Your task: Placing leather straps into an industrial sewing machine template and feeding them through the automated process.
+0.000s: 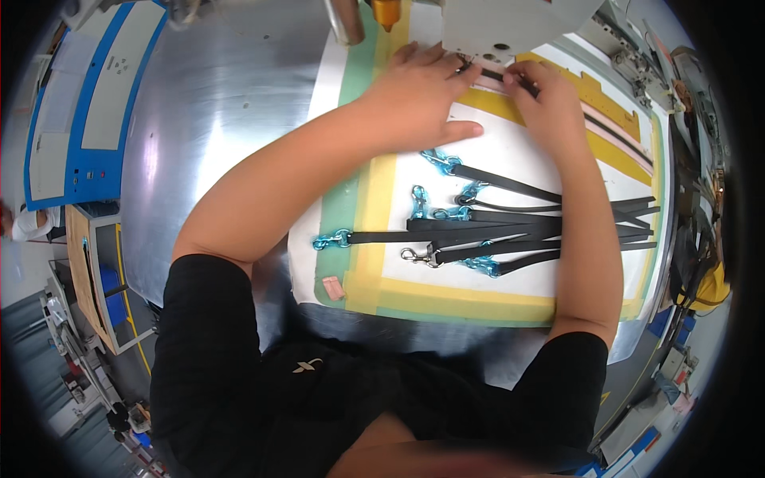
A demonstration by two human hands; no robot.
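**Strap at the sewing head**

We pin a black strap (488,73) under the machine head (510,24). Left hand (418,99) lies flat, open, on it; right hand (546,99) pinches it shut. Long axis runs upper-left to lower-right across the template (510,143).

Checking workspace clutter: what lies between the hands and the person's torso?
Head view: a pile of black straps with blue clips lies on the white board, below both hands.
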